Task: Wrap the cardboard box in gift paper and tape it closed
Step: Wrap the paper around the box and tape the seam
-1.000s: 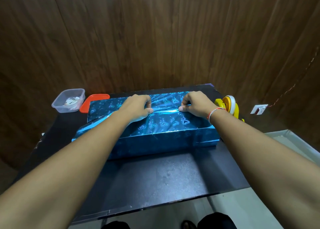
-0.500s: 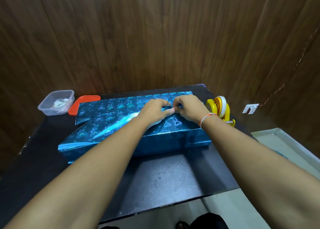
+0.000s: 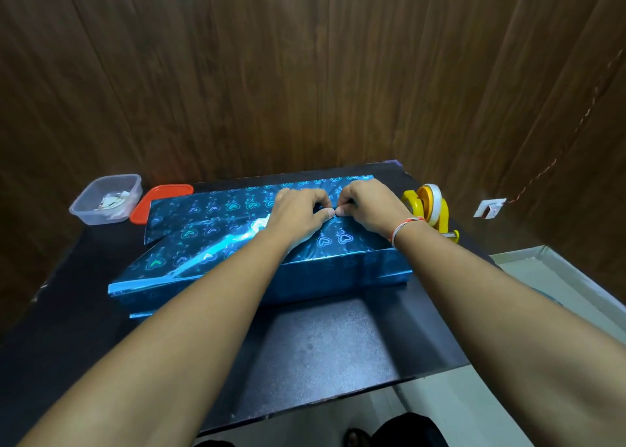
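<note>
Both hands, left hand (image 3: 298, 209) and right hand (image 3: 366, 206), have been brought together, pinching the overlapped seam of shiny blue heart-patterned gift paper (image 3: 210, 229) on the box; tape from the yellow tape dispenser (image 3: 430, 206) at right is judged needed next.

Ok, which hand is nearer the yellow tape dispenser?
Right. The right hand rests on the wrapped box just beside the tape dispenser; the left hand sits farther away, toward the box's middle.

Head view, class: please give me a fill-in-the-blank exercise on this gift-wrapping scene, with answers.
1. The gift paper is blue with a pattern of ____.
2. The tape dispenser holding the roll is coloured ____.
3. The lid beside the clear container is coloured ____.
4. The left hand and right hand meet on ____ of the box.

Answers: hearts; yellow; orange; top
</note>
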